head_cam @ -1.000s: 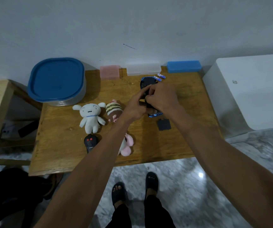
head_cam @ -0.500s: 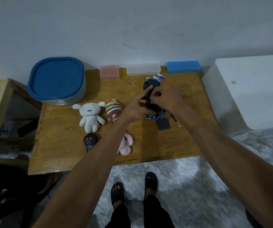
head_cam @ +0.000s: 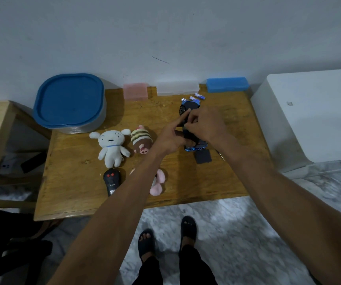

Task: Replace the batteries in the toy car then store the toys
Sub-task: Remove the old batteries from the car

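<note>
Toy car (head_cam: 190,140), blue and black, lies underside up, gripped by both hands (head_cam: 188,130).

The person's two forearms (head_cam: 124,202) are bare from the near edge of the view up to the wrists, with no sleeves, watch or bands visible on them. The left hand (head_cam: 169,138) and right hand (head_cam: 206,126) are bare as well, without gloves or rings that can be made out. Near the bottom of the view, dark trousers (head_cam: 178,272) cover the legs, and the feet sit in dark open-toed slippers (head_cam: 188,229) with the toes showing.
</note>
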`<state>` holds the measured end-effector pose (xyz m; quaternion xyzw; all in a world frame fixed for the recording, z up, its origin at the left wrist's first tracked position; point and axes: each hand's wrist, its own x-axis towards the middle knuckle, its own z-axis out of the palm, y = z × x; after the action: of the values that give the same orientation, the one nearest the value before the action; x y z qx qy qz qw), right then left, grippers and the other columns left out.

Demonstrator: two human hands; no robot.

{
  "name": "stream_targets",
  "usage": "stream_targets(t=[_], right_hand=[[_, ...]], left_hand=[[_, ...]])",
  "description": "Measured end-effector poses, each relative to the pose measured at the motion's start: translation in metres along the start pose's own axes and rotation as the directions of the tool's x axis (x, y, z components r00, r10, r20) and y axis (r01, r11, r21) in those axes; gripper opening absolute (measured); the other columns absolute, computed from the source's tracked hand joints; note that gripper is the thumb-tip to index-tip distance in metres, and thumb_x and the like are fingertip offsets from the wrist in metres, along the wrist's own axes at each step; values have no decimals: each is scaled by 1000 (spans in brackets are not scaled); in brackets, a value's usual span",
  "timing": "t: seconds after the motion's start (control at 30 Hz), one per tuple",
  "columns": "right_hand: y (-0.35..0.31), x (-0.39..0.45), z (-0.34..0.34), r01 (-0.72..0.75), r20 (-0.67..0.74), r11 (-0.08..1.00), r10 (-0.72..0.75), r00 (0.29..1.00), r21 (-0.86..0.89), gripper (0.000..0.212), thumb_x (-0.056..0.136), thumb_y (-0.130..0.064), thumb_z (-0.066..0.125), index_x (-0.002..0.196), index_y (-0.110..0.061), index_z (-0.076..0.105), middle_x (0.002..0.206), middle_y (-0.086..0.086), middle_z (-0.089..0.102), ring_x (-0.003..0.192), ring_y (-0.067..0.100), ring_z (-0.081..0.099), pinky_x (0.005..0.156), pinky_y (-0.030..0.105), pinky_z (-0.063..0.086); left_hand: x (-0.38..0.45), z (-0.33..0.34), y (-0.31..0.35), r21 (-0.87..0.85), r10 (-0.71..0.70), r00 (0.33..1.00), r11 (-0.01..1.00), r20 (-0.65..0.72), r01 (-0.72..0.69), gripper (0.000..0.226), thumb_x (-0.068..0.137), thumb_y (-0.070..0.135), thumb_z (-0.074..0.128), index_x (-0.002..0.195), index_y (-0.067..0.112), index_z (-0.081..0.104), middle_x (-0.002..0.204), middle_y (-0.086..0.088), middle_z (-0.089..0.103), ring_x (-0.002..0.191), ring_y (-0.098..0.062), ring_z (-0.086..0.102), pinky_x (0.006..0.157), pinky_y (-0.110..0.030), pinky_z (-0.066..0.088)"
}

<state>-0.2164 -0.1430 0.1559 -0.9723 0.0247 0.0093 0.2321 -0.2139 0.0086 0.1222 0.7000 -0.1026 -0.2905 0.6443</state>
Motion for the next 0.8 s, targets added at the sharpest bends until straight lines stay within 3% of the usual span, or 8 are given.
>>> stream_targets(t=[0.07,0.17,0.33,0.4,0.5,0.57,0.67,0.8], right_hand=[[2,-1,1,33,-22,999,-33,999,10,9,84,-29,70,87,-23,75,77,-3,70,72,11,65,71,29,56],[12,-3,2,119,-16,990,-118,993,73,16,87,-26,66,98,-20,77,84,-1,65,76,12,59,63,17,39],[18,-3,1,197,93,971,-210,973,136,20,90,-19,71,110,-20,70,102,1,67,89,9,57,75,20,46],[11,-5,-2,131,23,964,-140,990,234,14,96,-16,63,110,-18,63,104,2,66,91,10,59,70,14,44],[0,-3,-7,-34,-100,887,90,991,461,17,102,-23,51,115,-15,60,98,1,66,85,10,62,66,20,49],[-3,1,-11,-117,-130,837,218,967,535,19,101,-25,48,106,-14,63,87,-2,63,75,9,58,61,22,45],[-1,4,-13,-238,-47,723,350,935,649,19,93,-24,46,84,-17,62,71,0,58,64,15,54,57,30,44],[-2,-1,-9,-425,150,497,500,853,756,22,92,-19,44,73,-13,55,62,3,56,47,16,53,46,25,43]], left_hand=[[0,-1,-2,-1,0,1000,1000,6,0,102,74,-23,71,157,23,34,131,-2,57,93,-10,74,73,-27,60],[0,-6,-6,-31,-8,1000,999,3,8,101,76,-25,69,158,22,32,129,0,56,91,-8,74,74,-28,61],[-1,-11,-4,-75,-11,1000,997,-25,9,101,76,-26,67,157,23,32,122,3,60,87,-10,74,78,-36,63],[-2,-11,-2,-57,9,999,998,-35,-11,103,75,-24,70,157,24,32,128,-3,57,89,-9,73,75,-32,63],[-3,-12,-2,-34,20,999,999,-47,-21,106,73,-23,73,157,26,30,138,-13,50,93,-10,72,72,-28,61],[-3,-12,-3,-36,14,998,999,-58,-16,107,73,-23,72,158,26,29,133,-9,52,91,-8,72,71,-26,60],[-3,-12,-5,-50,7,997,999,-72,-11,107,74,-24,71,158,26,29,129,-5,53,94,-10,71,73,-28,61],[-3,-12,-6,-51,23,996,998,-88,-27,107,73,-24,71,158,26,30,133,-8,51,93,-9,72,73,-29,61]])
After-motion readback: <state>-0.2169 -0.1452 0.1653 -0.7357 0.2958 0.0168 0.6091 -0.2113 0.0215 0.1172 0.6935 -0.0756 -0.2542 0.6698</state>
